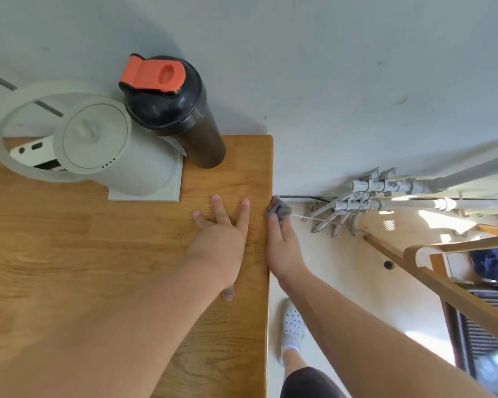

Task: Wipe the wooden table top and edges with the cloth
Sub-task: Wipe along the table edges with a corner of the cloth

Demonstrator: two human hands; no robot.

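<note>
The wooden table top fills the left half of the view, and its right edge runs down the middle. My left hand lies flat on the top near that edge, fingers spread, holding nothing. Just past the edge, my right hand presses a small grey cloth against the table's right side, near the far corner. Only a bunched part of the cloth shows beyond my fingertips.
A white electric kettle on its base and a black shaker bottle with an orange lid stand at the table's far end against the wall. Painted pipes run along the wall to the right. A wooden chair stands at the right.
</note>
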